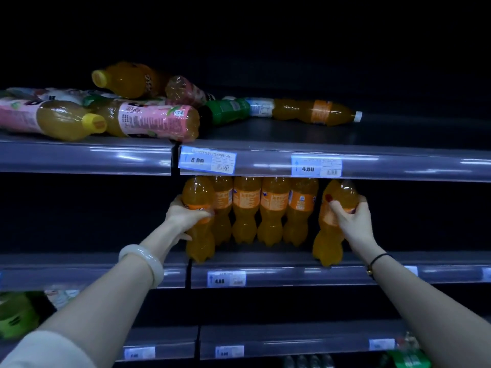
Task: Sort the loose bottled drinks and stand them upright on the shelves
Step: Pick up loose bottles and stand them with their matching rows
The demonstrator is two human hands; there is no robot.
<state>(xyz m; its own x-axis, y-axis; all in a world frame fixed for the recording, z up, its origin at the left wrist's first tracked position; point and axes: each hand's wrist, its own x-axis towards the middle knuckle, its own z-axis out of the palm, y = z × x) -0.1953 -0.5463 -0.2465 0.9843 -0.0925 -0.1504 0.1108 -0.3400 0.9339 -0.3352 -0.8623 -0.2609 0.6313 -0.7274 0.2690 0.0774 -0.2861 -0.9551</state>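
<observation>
1. the left hand (186, 215) has its fingers (202, 213) wrapped round the waist of the leftmost orange bottle (198, 192). it holds that bottle roughly upright at the front lip of the middle shelf (292, 274), probably to square off that end of the line.
2. the right hand (352, 221) clasps another orange bottle (338, 191), thumb across the label. this bottle leans, top to the right, with its base at the shelf's front edge and a gap between it and the rest. it looks to be on its way in rather than settled.
3. between the two hands, the standing row (260, 208) of matching orange bottles is packed side by side. like goes with like here, so the held pair belong in this line.
4. on the top shelf (372, 162) the unsorted heap lies flat: pink-labelled bottles (156, 120), a green bottle (228, 110) and a lying orange bottle (313, 111). much of the sorting seems left to do.
5. next, i judge, the right bottle needs straightening and sliding left to close the gap.
</observation>
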